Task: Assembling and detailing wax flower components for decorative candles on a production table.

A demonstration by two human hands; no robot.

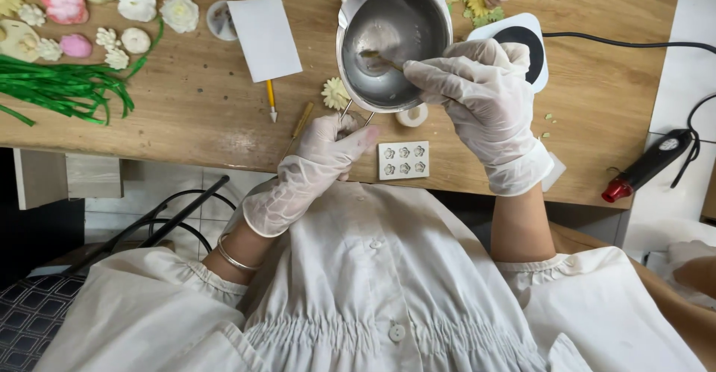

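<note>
My left hand (328, 148), in a clear glove, grips the wire handle of a shiny metal melting pot (391, 44) and holds it above the wooden table (201, 111). My right hand (477, 89), also gloved, pinches a thin stick (382, 60) whose tip reaches into the pot, where a little clear liquid lies at the bottom. Just below the pot sit a small white mould with several flower cavities (403, 159), a small pale round piece (412, 115) and a cream wax flower (335, 93).
Pink, white and yellow wax flowers (97, 14) and green strips (60, 89) lie at the left. A white card (265, 36), a yellow pen (271, 101), a white heating plate (526, 44) with black cable, and a black-and-red heat gun (645, 167) at the right.
</note>
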